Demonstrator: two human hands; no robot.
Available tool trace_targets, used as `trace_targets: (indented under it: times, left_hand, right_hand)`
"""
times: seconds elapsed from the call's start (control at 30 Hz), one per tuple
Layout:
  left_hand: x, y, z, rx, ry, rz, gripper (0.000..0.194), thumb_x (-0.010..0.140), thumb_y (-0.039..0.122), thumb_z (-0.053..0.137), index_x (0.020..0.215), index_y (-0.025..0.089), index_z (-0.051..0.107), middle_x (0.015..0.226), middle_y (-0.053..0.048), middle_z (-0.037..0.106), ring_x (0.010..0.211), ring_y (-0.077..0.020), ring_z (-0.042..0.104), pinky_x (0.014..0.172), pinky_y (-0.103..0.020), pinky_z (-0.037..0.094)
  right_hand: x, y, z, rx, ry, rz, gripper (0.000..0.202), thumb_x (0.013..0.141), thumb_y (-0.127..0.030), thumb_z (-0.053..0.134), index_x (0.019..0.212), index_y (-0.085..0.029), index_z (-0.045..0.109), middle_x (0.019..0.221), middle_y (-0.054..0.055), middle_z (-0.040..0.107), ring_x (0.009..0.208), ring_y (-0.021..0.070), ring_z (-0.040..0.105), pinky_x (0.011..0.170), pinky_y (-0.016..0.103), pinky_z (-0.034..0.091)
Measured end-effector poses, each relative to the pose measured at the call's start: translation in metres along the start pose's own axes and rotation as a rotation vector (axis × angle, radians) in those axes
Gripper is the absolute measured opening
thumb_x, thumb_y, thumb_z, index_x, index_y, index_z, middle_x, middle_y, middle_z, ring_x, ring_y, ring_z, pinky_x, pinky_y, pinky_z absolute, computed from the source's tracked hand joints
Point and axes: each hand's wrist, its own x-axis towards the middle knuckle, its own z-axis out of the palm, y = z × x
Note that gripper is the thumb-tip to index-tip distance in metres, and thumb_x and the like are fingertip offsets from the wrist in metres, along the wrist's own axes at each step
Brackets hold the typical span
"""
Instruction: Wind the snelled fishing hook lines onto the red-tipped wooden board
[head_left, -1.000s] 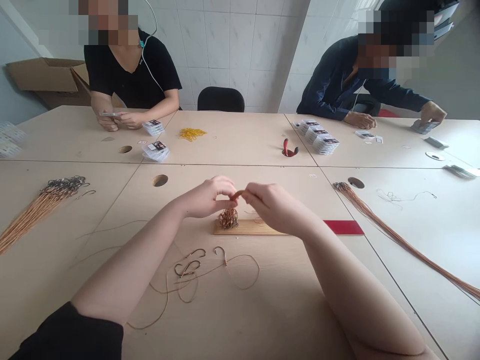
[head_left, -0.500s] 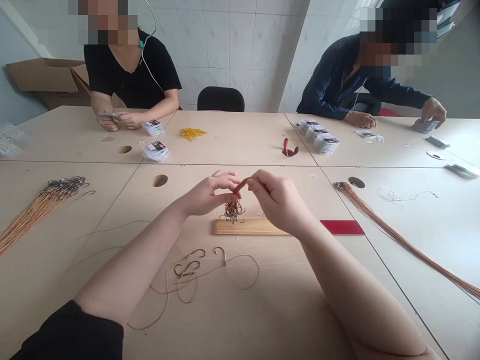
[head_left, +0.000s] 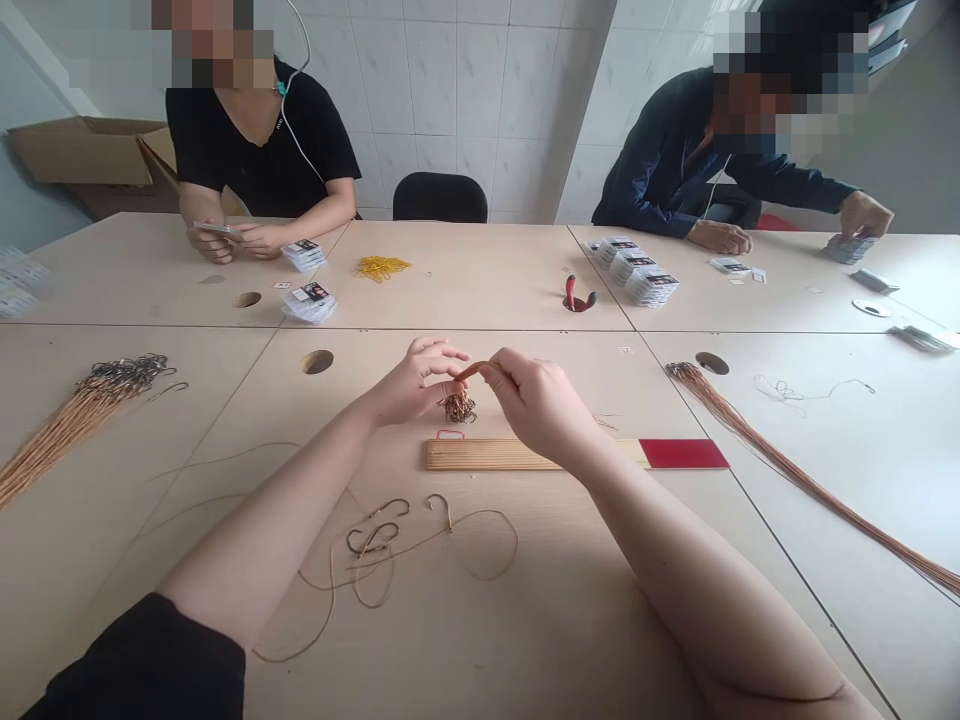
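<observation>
Between my two hands a bundle of brown fishing line [head_left: 475, 369] bends over in an arch, with a cluster of fish hooks [head_left: 460, 408] hanging from its left end. My left hand [head_left: 409, 385] has its thumb and a finger around the line just above the hooks, other fingers loosely stretched. Closed around the bundle's other side is my right hand [head_left: 534, 400]; the line inside that fist is hidden. Below them lies a flat wooden strip [head_left: 487, 455] with a red end [head_left: 684, 454]. Several loose hooks [head_left: 375, 538] with tangled line lie nearer me.
Bundles of hooked lines lie at left [head_left: 82, 410] and right [head_left: 757, 430]. Farther back are yellow pieces [head_left: 382, 267], red-handled pliers [head_left: 578, 300] in a table hole, and stacked packets [head_left: 634, 268]. Two people [head_left: 262, 150] [head_left: 675, 160] sit across the table.
Both hands have shifted slightly left, and the hanging hooks have risen away from the wooden strip, so more of the strip shows. The loose hooks on the table have not moved.
</observation>
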Motion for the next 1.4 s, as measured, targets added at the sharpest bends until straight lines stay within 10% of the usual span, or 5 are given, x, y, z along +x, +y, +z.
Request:
trace_targets:
  times: [0.5,1.03,1.4]
  left_hand:
    - [0.0,0.007,-0.004,0.095,0.088,0.195,0.017,0.085,0.026,0.053,0.079,0.023,0.069,0.108,-0.003,0.062,0.123,-0.0225,0.035,0.107,-0.048,0.024]
    - [-0.008,0.06,-0.001,-0.276,-0.219,0.273,0.021,0.09,0.03,0.044,0.082,0.022,0.062,0.106,-0.005,0.061,0.117,-0.0204,0.043,0.103,-0.042,0.033]
    - [0.001,-0.021,0.007,0.188,0.201,0.209,0.018,0.088,0.025,0.047,0.091,0.023,0.065,0.11,-0.002,0.061,0.119,-0.0226,0.035,0.103,-0.046,0.029]
  right_hand:
    - [-0.015,-0.017,-0.019,0.24,0.163,-0.055,0.029,0.094,-0.037,0.036,0.072,-0.02,0.043,0.051,-0.006,0.036,0.047,0.007,0.03,0.046,0.019,0.028]
    - [-0.02,-0.019,-0.045,0.373,0.358,-0.104,0.033,0.093,-0.041,0.039,0.068,-0.02,0.044,0.056,-0.003,0.038,0.05,0.0078,0.032,0.046,0.022,0.027]
    - [-0.018,-0.02,-0.029,0.322,-0.009,-0.017,0.036,0.093,-0.043,0.038,0.068,-0.018,0.042,0.054,-0.005,0.032,0.049,0.0063,0.026,0.043,0.02,0.024]
